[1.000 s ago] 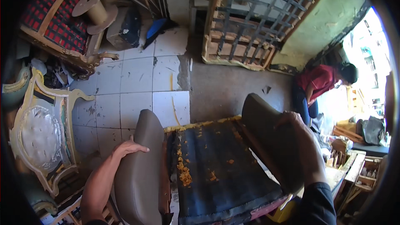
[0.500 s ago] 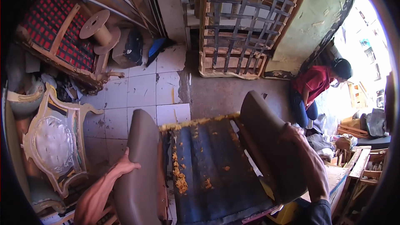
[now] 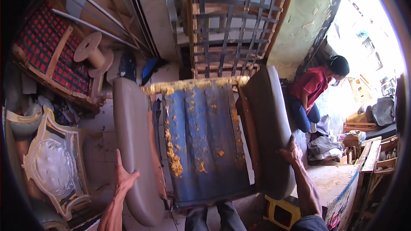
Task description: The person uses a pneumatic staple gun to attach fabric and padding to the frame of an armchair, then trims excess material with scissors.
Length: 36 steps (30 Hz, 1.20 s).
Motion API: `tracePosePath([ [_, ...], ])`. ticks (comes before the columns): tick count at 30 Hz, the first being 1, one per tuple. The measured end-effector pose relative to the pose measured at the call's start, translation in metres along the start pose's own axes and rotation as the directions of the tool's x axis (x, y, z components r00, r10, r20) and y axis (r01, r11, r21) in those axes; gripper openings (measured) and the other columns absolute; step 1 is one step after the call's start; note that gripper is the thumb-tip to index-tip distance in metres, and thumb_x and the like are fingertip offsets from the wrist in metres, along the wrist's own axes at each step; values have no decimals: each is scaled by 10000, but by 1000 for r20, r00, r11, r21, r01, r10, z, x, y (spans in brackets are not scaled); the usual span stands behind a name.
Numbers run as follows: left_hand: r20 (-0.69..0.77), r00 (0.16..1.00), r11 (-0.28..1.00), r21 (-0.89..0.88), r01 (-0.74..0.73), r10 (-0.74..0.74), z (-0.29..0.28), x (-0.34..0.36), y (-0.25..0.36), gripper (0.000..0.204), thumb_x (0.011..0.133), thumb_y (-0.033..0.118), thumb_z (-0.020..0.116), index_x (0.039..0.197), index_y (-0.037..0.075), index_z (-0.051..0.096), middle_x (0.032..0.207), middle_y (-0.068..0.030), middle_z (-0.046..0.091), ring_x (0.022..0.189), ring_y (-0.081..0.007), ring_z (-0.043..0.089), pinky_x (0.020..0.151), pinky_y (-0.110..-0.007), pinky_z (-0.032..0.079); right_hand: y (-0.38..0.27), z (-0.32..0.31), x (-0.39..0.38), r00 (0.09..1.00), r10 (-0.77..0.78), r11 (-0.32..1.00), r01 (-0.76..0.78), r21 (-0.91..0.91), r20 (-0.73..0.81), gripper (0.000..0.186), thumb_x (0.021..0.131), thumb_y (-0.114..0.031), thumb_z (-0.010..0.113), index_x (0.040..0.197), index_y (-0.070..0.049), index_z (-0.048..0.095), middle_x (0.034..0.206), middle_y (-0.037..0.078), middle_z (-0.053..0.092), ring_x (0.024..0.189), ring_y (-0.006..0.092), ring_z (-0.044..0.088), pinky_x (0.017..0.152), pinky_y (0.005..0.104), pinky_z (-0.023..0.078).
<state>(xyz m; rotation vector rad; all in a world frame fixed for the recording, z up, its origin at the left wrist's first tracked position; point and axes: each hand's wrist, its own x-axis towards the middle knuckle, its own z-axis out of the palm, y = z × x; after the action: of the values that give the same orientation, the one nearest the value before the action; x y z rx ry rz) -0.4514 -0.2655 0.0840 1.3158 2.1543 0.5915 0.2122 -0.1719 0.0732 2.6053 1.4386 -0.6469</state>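
Observation:
A brown upholstered armchair with a stripped seat is between my two hands, off the ground in front of my legs. Dark sheeting covers its seat, dotted with yellow foam crumbs, and a strip of foam runs along the far edge. My left hand grips the outer side of the left armrest, thumb lying on the padding. On the other side my right hand clasps the outer edge of the right armrest; its fingertips are partly hidden.
A webbed wooden frame leans at the back. At left are a red-backed webbed frame, a cable spool and a carved chair frame. A person in red crouches at right, near a yellow stool and a worktable.
The armchair has risen and moved away from me, swinging a little left, with both hands still on its armrests. My legs now show below it. The view has shifted slightly.

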Motion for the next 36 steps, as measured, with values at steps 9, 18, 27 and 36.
tracePosePath([
  [9, -22, 999, 997, -69, -30, 28, 16, -6, 46, 992, 662, 31, 740, 1565, 80, 332, 1320, -232, 616, 1184, -309, 627, 1012, -383, 503, 38, 24, -25, 991, 50, 998, -45, 47, -122, 1054, 657, -392, 832, 1548, -139, 328, 1280, 230, 612, 1159, 423, 614, 957, 509, 501],
  [18, 11, 998, 996, -60, 58, -58, 43, -12, 31, 985, 651, 50, 748, 1557, 129, 372, 1365, -231, 587, 1209, -361, 614, 1038, -414, 492, 65, 41, -30, 988, 110, 993, -106, 42, -110, 1025, 676, -389, 761, 1561, -145, 305, 1218, 251, 612, 1092, 462, 626, 938, 540, 495],
  [27, 62, 997, 998, 30, 47, -48, 81, -5, 39, 981, 694, 37, 750, 1573, 144, 328, 1378, -239, 554, 1225, -382, 594, 1038, -434, 494, 90, 66, -29, 978, 168, 986, -163, 45, -121, 1051, 678, -404, 776, 1575, -161, 286, 1225, 241, 612, 1086, 456, 637, 931, 530, 509],
  [36, 70, 997, 995, 99, 6, -13, 102, -6, 31, 992, 703, 30, 763, 1579, 149, 312, 1452, -237, 489, 1301, -373, 531, 1093, -434, 449, 105, 83, -25, 978, 184, 981, -177, 78, -100, 1056, 683, -417, 780, 1578, -164, 280, 1217, 238, 610, 1070, 458, 640, 927, 529, 509],
])
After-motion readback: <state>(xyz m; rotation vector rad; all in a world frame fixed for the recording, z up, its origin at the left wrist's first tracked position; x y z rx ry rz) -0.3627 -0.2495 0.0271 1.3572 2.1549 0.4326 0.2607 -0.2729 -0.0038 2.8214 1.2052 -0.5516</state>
